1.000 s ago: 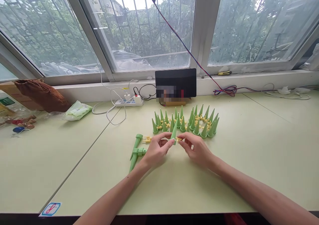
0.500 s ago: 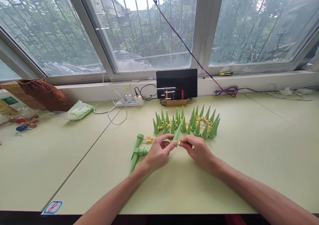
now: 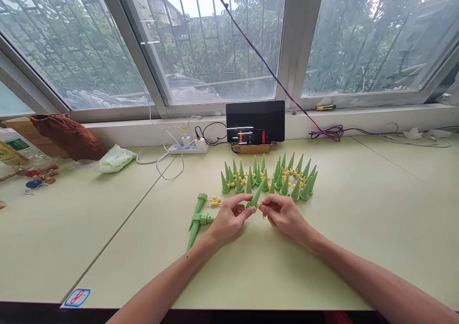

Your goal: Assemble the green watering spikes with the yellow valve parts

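The fingers of the left hand (image 3: 229, 216) are drawn in on a green cone (image 3: 256, 198), gripping it low by its wide end, presumably so that its tip stays free; it tilts up and away, leaning right. Just beside it, the fingers of the right hand (image 3: 284, 214) are pinched together on a small yellow piece (image 3: 261, 204); something that tiny probably needs a fingertip hold. Whether piece and cone touch, I can't tell from here.

Beyond the fingers, other cones (image 3: 295, 192) stand upright on the table (image 3: 265, 276), wide end down, perhaps because that is how they balance best, with yellow fittings (image 3: 294, 172) among them. Left of the left fingers lie loose yellow pieces (image 3: 214, 201), likely placed there for easy reach, and a green spike (image 3: 194, 228) with a stem at its side.

The held cone is plain light green, slim, tapering evenly to a narrow tip, its lower end partly covered by fingers.
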A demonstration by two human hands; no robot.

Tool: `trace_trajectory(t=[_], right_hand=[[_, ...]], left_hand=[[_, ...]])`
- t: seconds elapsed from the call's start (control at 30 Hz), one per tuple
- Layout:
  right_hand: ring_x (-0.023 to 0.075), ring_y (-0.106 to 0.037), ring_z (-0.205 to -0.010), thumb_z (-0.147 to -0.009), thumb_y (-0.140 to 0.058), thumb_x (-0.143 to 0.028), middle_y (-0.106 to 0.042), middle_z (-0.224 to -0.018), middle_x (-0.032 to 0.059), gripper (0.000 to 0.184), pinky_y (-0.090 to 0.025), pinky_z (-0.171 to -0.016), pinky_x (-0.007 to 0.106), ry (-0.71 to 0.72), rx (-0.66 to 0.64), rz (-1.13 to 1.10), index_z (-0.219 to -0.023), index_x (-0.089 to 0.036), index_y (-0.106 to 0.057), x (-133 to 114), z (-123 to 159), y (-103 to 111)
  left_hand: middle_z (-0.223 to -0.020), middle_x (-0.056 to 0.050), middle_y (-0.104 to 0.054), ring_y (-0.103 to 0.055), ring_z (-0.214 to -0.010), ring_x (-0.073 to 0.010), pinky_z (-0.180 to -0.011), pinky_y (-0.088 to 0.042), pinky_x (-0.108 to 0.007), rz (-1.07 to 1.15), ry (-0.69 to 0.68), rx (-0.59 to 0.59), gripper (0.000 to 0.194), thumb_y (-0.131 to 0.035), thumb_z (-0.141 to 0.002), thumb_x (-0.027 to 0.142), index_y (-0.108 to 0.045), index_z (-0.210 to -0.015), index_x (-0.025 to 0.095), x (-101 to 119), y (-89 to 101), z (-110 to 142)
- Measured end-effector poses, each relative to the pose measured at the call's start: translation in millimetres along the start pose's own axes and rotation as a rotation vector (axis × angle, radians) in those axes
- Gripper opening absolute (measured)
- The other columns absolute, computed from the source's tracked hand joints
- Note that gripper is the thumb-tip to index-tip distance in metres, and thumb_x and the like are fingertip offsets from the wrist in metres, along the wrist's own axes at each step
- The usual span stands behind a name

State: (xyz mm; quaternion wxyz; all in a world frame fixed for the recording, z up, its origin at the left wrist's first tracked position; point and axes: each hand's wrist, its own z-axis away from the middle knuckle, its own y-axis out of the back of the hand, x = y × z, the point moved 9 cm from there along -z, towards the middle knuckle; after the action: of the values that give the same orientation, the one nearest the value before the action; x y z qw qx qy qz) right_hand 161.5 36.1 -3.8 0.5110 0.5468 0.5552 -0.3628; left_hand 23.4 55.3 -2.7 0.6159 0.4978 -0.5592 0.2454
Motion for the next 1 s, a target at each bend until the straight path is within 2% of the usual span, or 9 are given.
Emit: trace_trajectory(t=[0.17,0.53,0.77,1.0], right_hand=[[0.0073,-0.036,-0.035,-0.085,-0.066,-0.046,-0.046,-0.048,-0.0057,0.033,-0.028,-0.037,0.024,-0.092,-0.035,-0.133,-0.067,-0.019,-0.056,3,0,-3],[0.0055,-0.039,-0.031,-0.084,-0.068,-0.047,-0.055,-0.053,-0.0036,0.036,-0.024,-0.033,0.021,-0.126,-0.041,-0.213,-0.068,-0.018,-0.056,13,-3,-4],[0.0071,-0.042,-0.035,-0.088,-0.064,-0.042,-0.054,-0.055,-0.003,0.031,-0.029,-0.035,0.022,-0.057,0.008,-0.128,-0.07,-0.018,-0.056,11,-4,-3],[0.0094,-0.045,-0.043,-0.09,-0.062,-0.036,-0.057,-0.057,-0.0016,0.027,-0.036,-0.043,0.023,0.043,0.047,0.037,-0.071,-0.018,-0.058,1,0,2]], left_hand=[[-0.053,0.007,-0.04,-0.031,-0.048,-0.0085,-0.045,-0.027,-0.023,-0.012,-0.011,0.017,0.041,-0.065,-0.086,0.04,-0.065,-0.116,0.012,1,1.1,-1],[-0.053,0.007,-0.037,-0.031,-0.049,-0.0089,-0.047,-0.028,-0.024,-0.05,-0.037,0.029,0.039,-0.064,-0.085,0.037,-0.066,-0.113,0.011,6,1.1,-1],[-0.054,0.006,-0.038,-0.031,-0.052,-0.0097,-0.049,-0.026,-0.025,-0.123,-0.032,0.031,0.046,-0.062,-0.086,0.041,-0.066,-0.117,0.008,3,1.1,-3],[-0.054,0.007,-0.03,-0.024,-0.052,-0.0095,-0.049,-0.022,-0.025,-0.117,-0.02,0.01,0.051,-0.059,-0.087,0.043,-0.065,-0.122,0.006,2,-0.2,-2]])
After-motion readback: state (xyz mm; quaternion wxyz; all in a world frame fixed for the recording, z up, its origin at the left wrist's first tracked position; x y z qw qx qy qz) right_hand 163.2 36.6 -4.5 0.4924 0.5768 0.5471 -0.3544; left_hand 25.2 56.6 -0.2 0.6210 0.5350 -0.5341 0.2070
